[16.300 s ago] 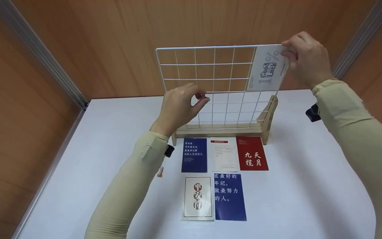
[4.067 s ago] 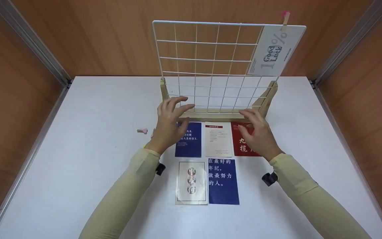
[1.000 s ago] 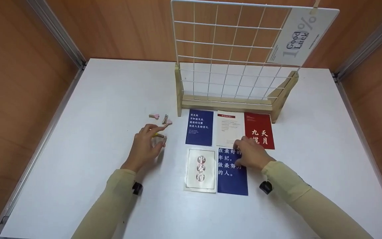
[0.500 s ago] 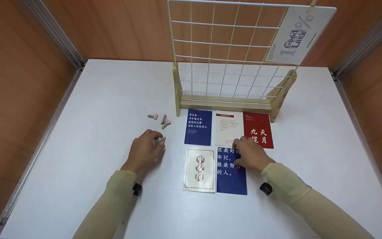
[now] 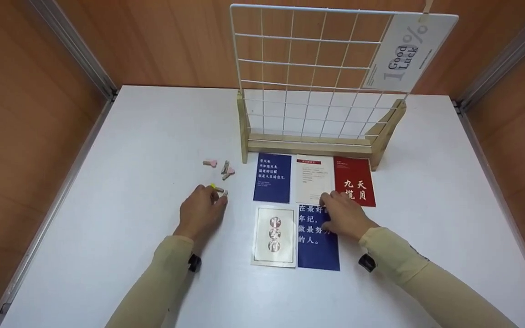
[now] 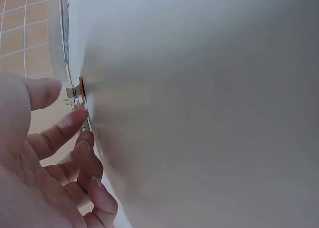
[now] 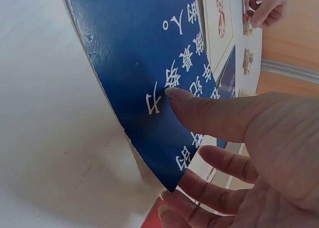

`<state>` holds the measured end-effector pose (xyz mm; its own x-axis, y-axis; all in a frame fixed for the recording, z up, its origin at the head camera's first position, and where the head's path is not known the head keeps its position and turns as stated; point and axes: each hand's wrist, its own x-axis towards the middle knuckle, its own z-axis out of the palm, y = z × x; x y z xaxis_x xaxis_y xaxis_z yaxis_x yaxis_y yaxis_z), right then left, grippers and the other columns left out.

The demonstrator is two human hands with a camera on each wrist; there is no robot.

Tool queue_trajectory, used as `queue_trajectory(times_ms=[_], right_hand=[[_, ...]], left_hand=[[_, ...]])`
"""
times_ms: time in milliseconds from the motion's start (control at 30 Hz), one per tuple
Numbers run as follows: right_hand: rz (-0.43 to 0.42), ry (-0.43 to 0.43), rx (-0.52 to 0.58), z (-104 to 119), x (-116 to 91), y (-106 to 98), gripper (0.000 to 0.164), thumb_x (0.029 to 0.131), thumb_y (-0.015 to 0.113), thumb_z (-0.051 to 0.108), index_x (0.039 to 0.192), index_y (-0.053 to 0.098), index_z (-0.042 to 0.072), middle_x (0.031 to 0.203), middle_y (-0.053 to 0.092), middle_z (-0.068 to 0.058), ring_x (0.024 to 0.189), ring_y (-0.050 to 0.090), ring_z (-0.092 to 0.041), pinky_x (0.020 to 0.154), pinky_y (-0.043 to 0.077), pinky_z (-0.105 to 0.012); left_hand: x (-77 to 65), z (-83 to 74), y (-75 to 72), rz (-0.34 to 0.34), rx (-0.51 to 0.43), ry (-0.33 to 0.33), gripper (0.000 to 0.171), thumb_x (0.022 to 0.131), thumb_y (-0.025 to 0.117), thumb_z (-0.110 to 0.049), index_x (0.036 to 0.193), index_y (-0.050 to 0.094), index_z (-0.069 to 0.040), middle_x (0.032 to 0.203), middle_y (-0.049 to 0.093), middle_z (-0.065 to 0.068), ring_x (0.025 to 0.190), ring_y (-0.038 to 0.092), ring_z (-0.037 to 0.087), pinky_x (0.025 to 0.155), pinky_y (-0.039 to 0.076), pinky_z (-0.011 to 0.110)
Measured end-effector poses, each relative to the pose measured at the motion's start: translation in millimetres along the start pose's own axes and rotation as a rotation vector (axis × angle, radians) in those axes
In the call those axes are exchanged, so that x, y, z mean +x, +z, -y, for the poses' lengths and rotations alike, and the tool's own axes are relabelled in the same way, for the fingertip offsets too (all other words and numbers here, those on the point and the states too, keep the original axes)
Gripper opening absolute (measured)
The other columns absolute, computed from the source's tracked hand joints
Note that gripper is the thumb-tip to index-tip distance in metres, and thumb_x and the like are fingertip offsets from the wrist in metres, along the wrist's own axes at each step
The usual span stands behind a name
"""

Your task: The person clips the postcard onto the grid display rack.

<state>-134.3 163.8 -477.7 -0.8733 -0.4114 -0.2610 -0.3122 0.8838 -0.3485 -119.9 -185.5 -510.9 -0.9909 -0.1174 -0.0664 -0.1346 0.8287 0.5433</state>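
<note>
My left hand (image 5: 201, 207) is low over the table, fingers loosely bent and close around a small wooden clothespin with a yellow head (image 5: 217, 187). In the left wrist view, thumb and index finger stand apart, with wooden clothespins (image 6: 77, 91) just beyond the fingertips. My right hand (image 5: 347, 214) grips the upper right corner of a blue card with white writing (image 5: 318, 255). In the right wrist view, the thumb presses that card's face (image 7: 124, 48) while the other fingers curl at its corner and edge.
Pink-headed clothespins (image 5: 229, 173) lie beyond my left hand. A second blue card (image 5: 272, 182), a white card (image 5: 313, 184), a red card (image 5: 353, 171) and a cream card (image 5: 262, 237) lie nearby. Behind stands a white wire grid (image 5: 308, 38) on a wooden base (image 5: 310, 145), bearing a clipped "Good Luck" card (image 5: 401, 57).
Since the oldest frame, the "Good Luck" card has gone from my right fingers to a clip on the grid. Lately my left fingers drew back slightly, exposing the yellow clothespin; my right hand stayed put.
</note>
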Motion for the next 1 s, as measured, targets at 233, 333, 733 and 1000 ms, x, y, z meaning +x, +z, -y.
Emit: queue_trajectory(times_ms=[233, 333, 733, 1000], right_hand=[[-0.011, -0.025, -0.022, 2.0, -1.9, 0.8, 0.051, 0.077, 0.086, 0.017, 0.118, 0.057, 0.004, 0.096, 0.056, -0.007, 0.088, 0.05, -0.026, 0.083, 0.047, -0.042], [-0.005, -0.018, -0.011, 2.6, -2.7, 0.7, 0.051, 0.077, 0.086, 0.017, 0.118, 0.058, 0.005, 0.096, 0.056, -0.006, 0.09, 0.05, -0.025, 0.084, 0.047, -0.041], [-0.015, -0.017, -0.012, 2.6, -3.2, -2.1, 0.047, 0.078, 0.085, 0.014, 0.117, 0.059, 0.005, 0.098, 0.058, -0.006, 0.091, 0.051, -0.024, 0.084, 0.048, -0.042], [-0.029, -0.013, -0.039, 2.6, -2.2, -6.2, 0.052, 0.078, 0.085, 0.014, 0.123, 0.061, 0.002, 0.104, 0.06, -0.01, 0.096, 0.053, -0.027, 0.087, 0.049, -0.045]], left_hand=[[-2.8, -1.3, 1.9, 0.0, 0.022, -0.025, 0.023, 0.095, 0.064, -0.027, 0.085, 0.061, -0.007, 0.084, 0.054, 0.006, 0.072, 0.051, 0.022, 0.063, 0.042, 0.037], [-3.4, -0.7, 2.9, 0.001, 0.015, -0.029, 0.022, 0.095, 0.064, -0.026, 0.085, 0.062, -0.007, 0.085, 0.054, 0.006, 0.073, 0.051, 0.022, 0.065, 0.043, 0.037], [-2.6, -0.3, 4.0, 0.001, -0.014, -0.018, 0.019, 0.096, 0.064, -0.022, 0.084, 0.065, -0.007, 0.082, 0.055, 0.005, 0.071, 0.051, 0.02, 0.061, 0.042, 0.035], [0.9, -1.8, 0.7, -0.029, -0.009, 0.016, 0.023, 0.096, 0.065, -0.023, 0.08, 0.065, -0.007, 0.078, 0.054, 0.004, 0.067, 0.05, 0.02, 0.06, 0.042, 0.034]])
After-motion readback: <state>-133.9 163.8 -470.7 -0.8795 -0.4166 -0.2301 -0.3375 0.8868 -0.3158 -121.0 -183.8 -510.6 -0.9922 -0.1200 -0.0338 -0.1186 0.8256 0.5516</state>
